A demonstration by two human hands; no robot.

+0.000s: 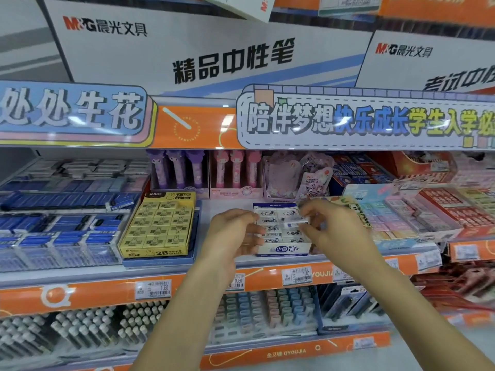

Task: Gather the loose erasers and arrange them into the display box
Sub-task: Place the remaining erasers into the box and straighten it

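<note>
A white and blue display box (284, 249) stands on the middle shelf, filled with rows of white erasers (270, 220). My right hand (334, 231) hovers over the box's right side and pinches one white eraser (296, 224) with a blue end, held just above the rows. My left hand (231, 234) is at the box's left edge, its fingers curled against the side of the box. Whether that hand grips the box or only touches it is unclear.
A yellow 2B eraser box (160, 228) sits to the left, with blue eraser packs (61, 226) beyond it. Pastel and red eraser boxes (417, 218) crowd the right. Character pens (184, 172) stand behind. An orange shelf edge (107, 293) with price tags runs below.
</note>
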